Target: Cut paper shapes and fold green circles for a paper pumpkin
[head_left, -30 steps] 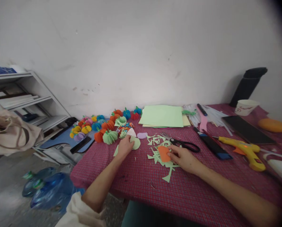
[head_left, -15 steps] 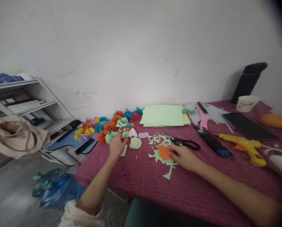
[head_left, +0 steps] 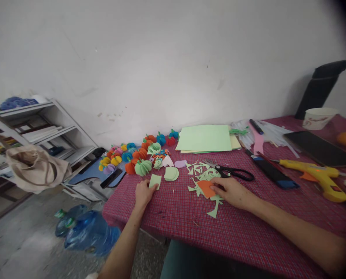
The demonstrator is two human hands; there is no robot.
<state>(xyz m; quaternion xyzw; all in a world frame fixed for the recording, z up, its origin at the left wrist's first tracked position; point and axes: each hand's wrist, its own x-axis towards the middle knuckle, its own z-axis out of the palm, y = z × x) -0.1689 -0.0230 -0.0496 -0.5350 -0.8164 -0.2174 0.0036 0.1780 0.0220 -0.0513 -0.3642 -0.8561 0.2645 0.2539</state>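
My left hand (head_left: 144,193) pinches a small light green paper rectangle (head_left: 155,181) near the table's front left. Between the thumb and fingers of my right hand (head_left: 229,190) is an orange paper piece (head_left: 205,188), held over a heap of pale green paper scraps (head_left: 196,173). Cut green paper rounds (head_left: 172,174) lie in a small stack between the hands, beside a lilac paper piece (head_left: 180,164). Black-handled scissors (head_left: 237,173) rest just beyond my right hand. Behind my left hand stand several colourful paper pumpkins, a green pumpkin (head_left: 143,167) nearest.
Light green sheets (head_left: 204,138) are piled by the wall. At right lie a utility knife (head_left: 273,170), a yellow glue gun (head_left: 315,174), a dark phone (head_left: 321,148) and a paper cup (head_left: 319,118). Blue water bottles (head_left: 88,230) stand on the floor, left of the table.
My left hand has come nearer, away from the small scraps by the pumpkins, and now grips the green rectangle that lay beneath it. My right hand keeps the orange paper. The view has shifted slightly.
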